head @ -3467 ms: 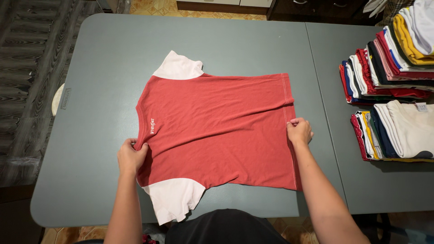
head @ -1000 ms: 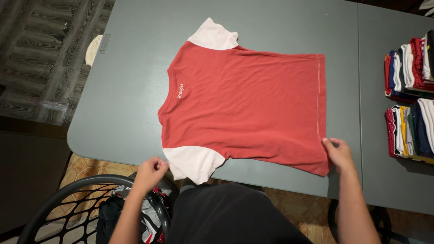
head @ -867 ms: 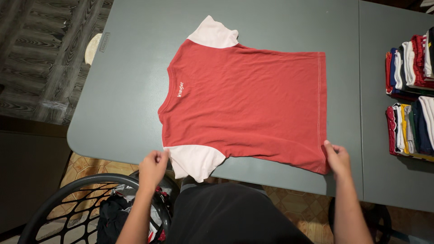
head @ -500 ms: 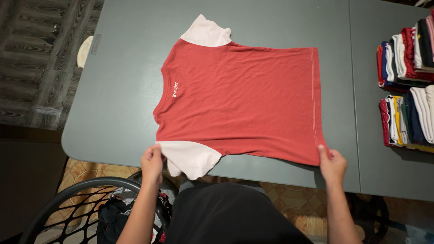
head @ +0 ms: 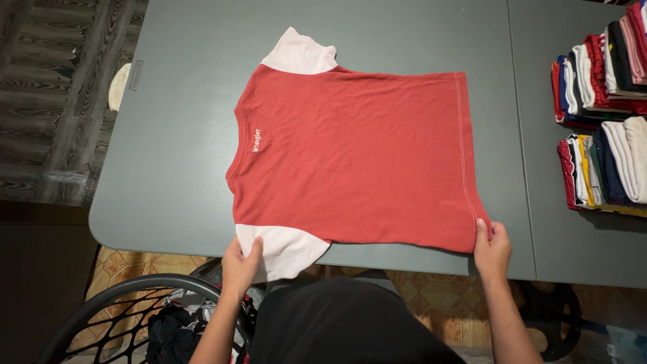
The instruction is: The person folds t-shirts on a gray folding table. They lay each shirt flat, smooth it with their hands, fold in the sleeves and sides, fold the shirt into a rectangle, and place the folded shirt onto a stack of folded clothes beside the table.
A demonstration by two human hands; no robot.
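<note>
T-shirt [head: 357,158], red with 2 white sleeves, lies spread flat on the grey-green table [head: 182,135], neck to the left, hem to the right, near edge at the table's front edge. Far left: wood-pattern floor [head: 47,101]. Lower left: black mesh basket [head: 121,317] below the table edge, dark clothes inside. Left hand [head: 240,266]: grip closed on the near white sleeve [head: 280,246], which hangs slightly over the table's front edge. Far white sleeve [head: 300,54] lies flat at the shirt's upper left. Right hand [head: 492,249]: grip pinched shut on the near hem corner of the shirt. Far right: 2 rows of folded clothes, far row [head: 600,74] and near row [head: 603,165], well apart from the shirt, on the adjoining table section.
</note>
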